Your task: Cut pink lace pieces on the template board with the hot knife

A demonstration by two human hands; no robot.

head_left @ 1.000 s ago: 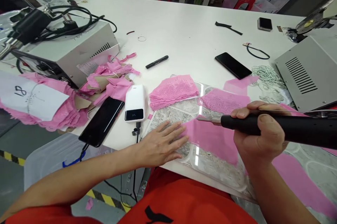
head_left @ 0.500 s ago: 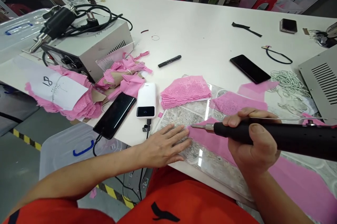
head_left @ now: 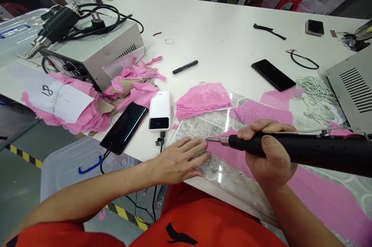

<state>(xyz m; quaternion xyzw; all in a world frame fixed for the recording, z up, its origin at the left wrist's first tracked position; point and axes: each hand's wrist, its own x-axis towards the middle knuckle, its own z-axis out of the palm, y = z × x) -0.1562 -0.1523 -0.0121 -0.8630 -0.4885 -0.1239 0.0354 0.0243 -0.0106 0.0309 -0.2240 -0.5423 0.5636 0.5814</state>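
My right hand [head_left: 269, 158] is wrapped round a black handheld power tool [head_left: 314, 152] with a tapered metal tip [head_left: 216, 139]. The tip points left and sits at the left end of a pink fabric strip [head_left: 226, 150], close to my left fingertips. My left hand [head_left: 184, 160] lies flat, fingers stretched, on the clear-covered speckled board [head_left: 192, 129] at the table's front edge. Beyond the hands are a stack of pink lace pieces [head_left: 203, 100] and another pink lace piece [head_left: 261, 112]. My right hand hides part of the strip.
At left stand a grey control box [head_left: 107, 51] with a second black tool [head_left: 59, 26] on top, and pink bundles [head_left: 87, 113]. Around the board lie a phone [head_left: 123, 127], a white power bank [head_left: 159, 109], a marker [head_left: 185, 67] and another phone [head_left: 273, 74]. Another grey box [head_left: 354, 84] stands right.
My right hand and the tool have shifted slightly left, bringing the tip a little nearer my left fingertips. My left hand stays nearly still. The whole view has drifted a little.
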